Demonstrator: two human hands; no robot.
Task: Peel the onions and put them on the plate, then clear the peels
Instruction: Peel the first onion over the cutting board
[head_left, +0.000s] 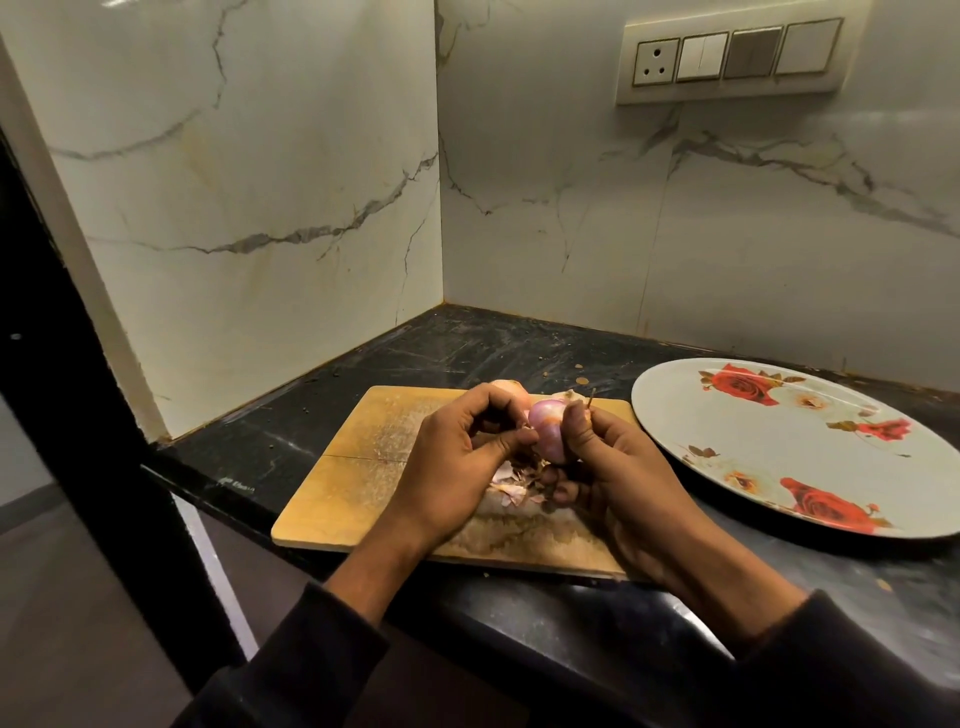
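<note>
A pink, partly peeled onion (548, 434) is held above the wooden cutting board (353, 467). My right hand (618, 467) grips it from the right, thumb on top. My left hand (457, 457) pinches a strip of skin at the onion's left side. Loose peels (511, 486) lie on the board under my hands. Two more onions sit at the board's far edge, one (506, 389) behind my left hand and one (574, 397) behind my right thumb, both mostly hidden. The white plate with red roses (779, 441) lies to the right with no onion on it.
The board and plate sit on a dark stone counter (467, 343) in a corner of marble walls. A switch panel (727, 54) is on the right wall. The counter's front edge drops to the floor at the left.
</note>
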